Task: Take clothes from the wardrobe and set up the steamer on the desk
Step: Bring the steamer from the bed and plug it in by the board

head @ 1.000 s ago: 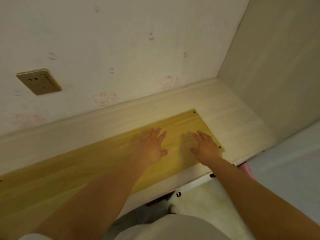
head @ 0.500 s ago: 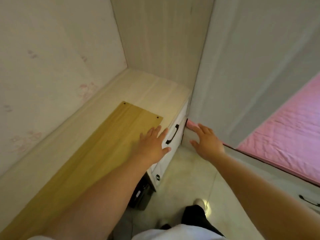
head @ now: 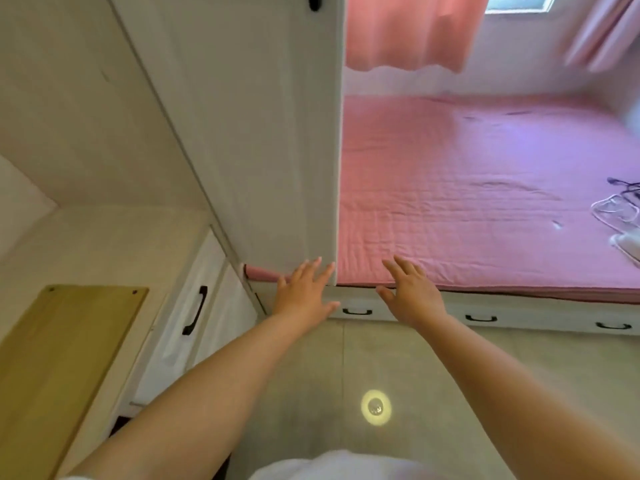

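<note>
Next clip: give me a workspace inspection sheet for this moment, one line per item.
Surface: desk at left, bare apart from a yellow wooden board lying flat on it.
Job's things: white wardrobe door shut; no clothes or steamer seen.
Clutter: nothing seen on the desk.
Grips: left hand and right hand both open, empty, reaching toward the door's lower edge.
Cables: white and dark cords on the pink bed.
Surroundings: pink curtain, tiled floor, drawers with black handles.
</note>
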